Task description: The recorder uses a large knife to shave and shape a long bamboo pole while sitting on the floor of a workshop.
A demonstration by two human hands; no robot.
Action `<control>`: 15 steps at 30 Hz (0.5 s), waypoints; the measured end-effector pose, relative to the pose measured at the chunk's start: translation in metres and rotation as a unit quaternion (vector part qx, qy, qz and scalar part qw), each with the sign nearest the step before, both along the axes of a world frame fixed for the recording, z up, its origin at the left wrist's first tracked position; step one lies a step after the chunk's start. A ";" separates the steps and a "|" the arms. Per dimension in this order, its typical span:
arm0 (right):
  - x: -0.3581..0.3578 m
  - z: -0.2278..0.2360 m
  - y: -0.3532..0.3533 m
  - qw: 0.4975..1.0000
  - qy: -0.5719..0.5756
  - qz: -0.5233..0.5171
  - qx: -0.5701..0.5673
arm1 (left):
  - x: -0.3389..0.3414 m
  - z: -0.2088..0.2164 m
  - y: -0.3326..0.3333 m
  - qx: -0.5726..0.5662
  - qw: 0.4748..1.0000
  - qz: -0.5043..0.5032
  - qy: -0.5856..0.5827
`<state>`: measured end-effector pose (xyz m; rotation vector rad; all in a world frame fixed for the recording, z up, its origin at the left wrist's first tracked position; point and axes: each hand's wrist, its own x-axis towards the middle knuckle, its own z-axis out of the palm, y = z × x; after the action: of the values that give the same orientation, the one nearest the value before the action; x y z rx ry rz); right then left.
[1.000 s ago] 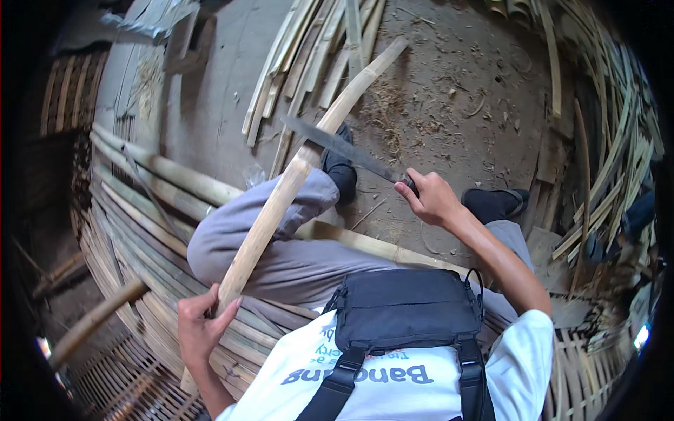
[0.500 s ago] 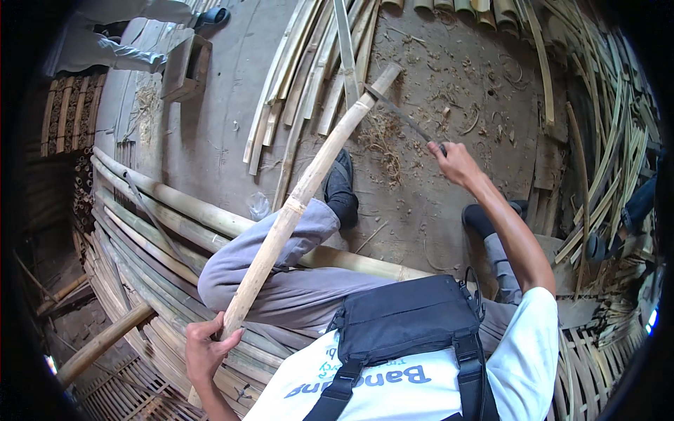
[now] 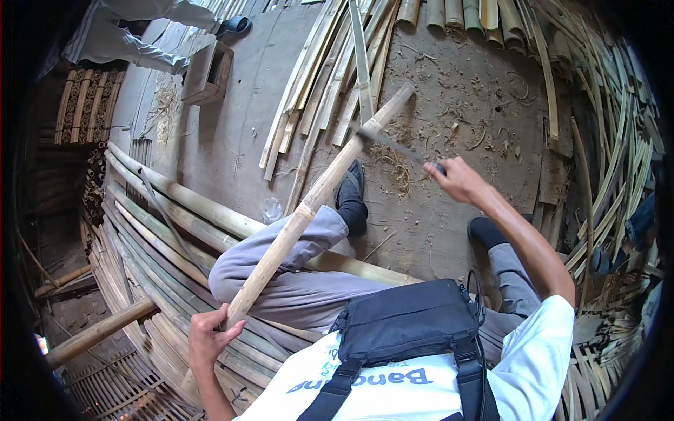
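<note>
A pale bamboo pole (image 3: 303, 209) slants across my left thigh, its far end raised above the floor. My left hand (image 3: 212, 331) is closed round its near end. In my right hand (image 3: 456, 179) is the dark handle of a knife (image 3: 395, 145). The long blade lies against the pole a little short of its far end, slightly blurred by motion. Fingers of the right hand wrap the handle, so most of it is hidden.
Long bamboo poles (image 3: 184, 188) lie under my left leg. Split bamboo strips (image 3: 326, 77) are on the floor ahead, beside curled shavings (image 3: 401, 175). A wooden box (image 3: 208, 72) stands far left. More strips (image 3: 618, 140) pile up on the right, near another person's foot (image 3: 599, 262).
The knife has slid along the pole toward me, away from the far end. My right hand has come nearer with it. My left hand keeps its hold, and the whole view has shifted slightly.
</note>
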<state>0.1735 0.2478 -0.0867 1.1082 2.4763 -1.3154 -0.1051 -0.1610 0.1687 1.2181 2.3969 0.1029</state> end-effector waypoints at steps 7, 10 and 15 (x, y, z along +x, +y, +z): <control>0.014 -0.034 0.011 0.994 0.003 -0.106 0.010 | -0.006 0.005 0.001 0.009 1.000 -0.027 0.010; 0.015 -0.026 -0.005 0.991 0.000 -0.137 0.004 | -0.005 0.011 0.006 -0.028 0.999 -0.033 0.012; 0.013 -0.022 0.002 0.999 -0.002 -0.050 0.011 | -0.003 0.008 0.005 0.004 1.000 -0.017 -0.004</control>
<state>0.1863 0.2499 -0.1091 1.2542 2.4673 -1.3142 -0.1079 -0.1564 0.1772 1.2589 2.3699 0.1062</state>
